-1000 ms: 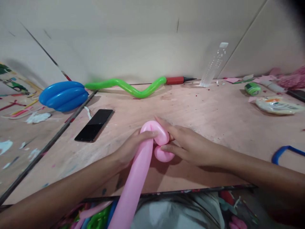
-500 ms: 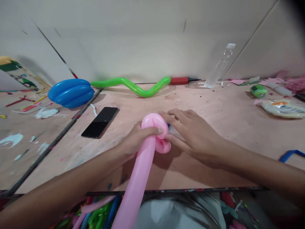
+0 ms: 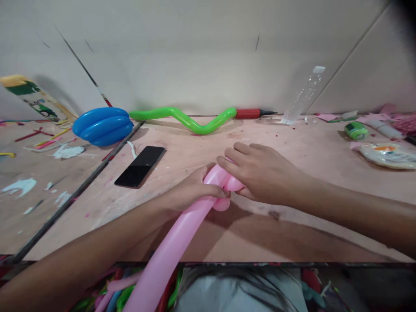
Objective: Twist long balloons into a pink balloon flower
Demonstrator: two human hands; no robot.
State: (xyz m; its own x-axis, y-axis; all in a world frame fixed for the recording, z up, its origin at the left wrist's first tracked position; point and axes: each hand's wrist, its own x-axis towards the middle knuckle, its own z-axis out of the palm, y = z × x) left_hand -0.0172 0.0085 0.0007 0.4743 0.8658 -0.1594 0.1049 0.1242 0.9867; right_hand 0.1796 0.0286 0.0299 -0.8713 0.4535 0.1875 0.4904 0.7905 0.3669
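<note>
A long pink modelling balloon (image 3: pixel 182 229) runs from the bottom edge up to both hands, its far end folded into small bubbles. My left hand (image 3: pixel 198 184) is wrapped round it just below the fold, thumb laid across the top. The fingers of my right hand (image 3: pixel 250 169) close over the bubbles at the far end. One small round bubble hangs beneath my left thumb. My right fingers hide part of the fold, so its exact twist cannot be made out.
A black phone (image 3: pixel 140 167) lies left of my hands. Behind are a blue balloon bundle (image 3: pixel 103 126), a bent green balloon (image 3: pixel 195 126), a red hand pump (image 3: pixel 248 113) and a clear bottle (image 3: pixel 302 97). Right stand a green tape roll (image 3: pixel 355 130) and a wipes-like packet (image 3: pixel 388 155).
My right hand has closed over the balloon's far end, where it was looser beside it. The folded end has turned rightward, and the long pink part slants more to the left.
</note>
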